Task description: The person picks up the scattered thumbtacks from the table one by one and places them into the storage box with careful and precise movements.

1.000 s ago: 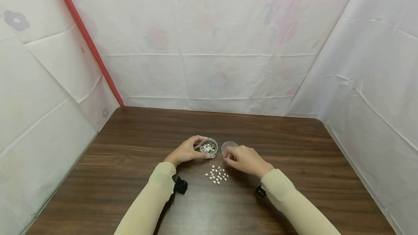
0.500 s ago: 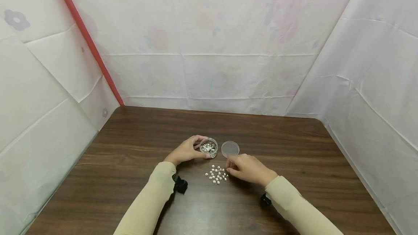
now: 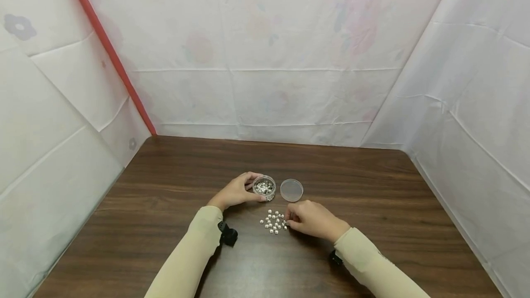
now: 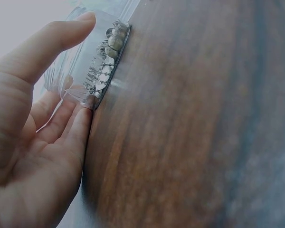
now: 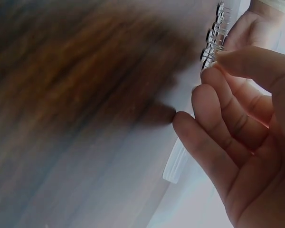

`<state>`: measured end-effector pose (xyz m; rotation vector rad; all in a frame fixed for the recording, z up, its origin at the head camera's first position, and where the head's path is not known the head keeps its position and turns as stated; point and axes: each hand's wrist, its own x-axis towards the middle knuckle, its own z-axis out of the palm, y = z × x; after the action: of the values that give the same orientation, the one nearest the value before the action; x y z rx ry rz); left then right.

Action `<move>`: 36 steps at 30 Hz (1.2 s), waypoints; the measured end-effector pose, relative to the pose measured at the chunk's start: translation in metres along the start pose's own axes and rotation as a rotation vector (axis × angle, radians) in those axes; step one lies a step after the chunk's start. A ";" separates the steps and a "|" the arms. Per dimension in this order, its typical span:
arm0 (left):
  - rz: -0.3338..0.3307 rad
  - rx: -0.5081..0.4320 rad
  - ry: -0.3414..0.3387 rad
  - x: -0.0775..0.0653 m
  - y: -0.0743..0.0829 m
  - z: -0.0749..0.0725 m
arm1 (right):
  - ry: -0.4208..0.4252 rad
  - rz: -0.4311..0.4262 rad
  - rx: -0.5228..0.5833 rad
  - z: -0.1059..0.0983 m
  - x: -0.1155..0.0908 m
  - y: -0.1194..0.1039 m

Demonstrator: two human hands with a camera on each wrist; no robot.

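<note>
My left hand point(image 3: 237, 191) curls round a clear round plastic jar point(image 3: 274, 183) that stands on the table, thumb on its near side and fingers behind. Silver thumbtacks lie inside it; through its wall point(image 4: 80, 52) in the left wrist view I see their shiny heads and thin points. In front of the jar, several loose thumbtacks point(image 3: 273, 216) are scattered on the wood. At the right edge of that group, the thumb and index finger of my right hand point(image 3: 312, 217) pinch a thumbtack, largely hidden by the fingertips. Tack points point(image 5: 222, 28) stick up beside them in the right wrist view.
A clear round lid point(image 3: 291, 190) lies just right of the jar, beyond my right hand. The dark wooden table point(image 3: 186, 164) reaches back to a pale floral curtain point(image 3: 265, 59), with more sheeting at both sides.
My right hand has come from over the lid down toward the person, to the right edge of the loose thumbtacks, uncovering the lid. The left hand stays on the jar.
</note>
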<state>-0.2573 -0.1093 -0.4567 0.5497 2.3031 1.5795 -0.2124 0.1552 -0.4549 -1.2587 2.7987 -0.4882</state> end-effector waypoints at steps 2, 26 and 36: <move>-0.002 0.002 -0.004 -0.001 0.000 0.000 | 0.003 0.005 -0.017 0.002 0.000 -0.001; 0.003 0.000 -0.004 0.001 -0.003 0.000 | 0.002 -0.022 0.098 -0.002 0.001 0.010; 0.013 -0.007 -0.004 0.001 -0.003 0.000 | -0.004 -0.007 0.237 -0.005 0.008 0.022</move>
<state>-0.2584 -0.1104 -0.4594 0.5674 2.2947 1.5905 -0.2342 0.1642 -0.4562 -1.2176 2.6367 -0.7896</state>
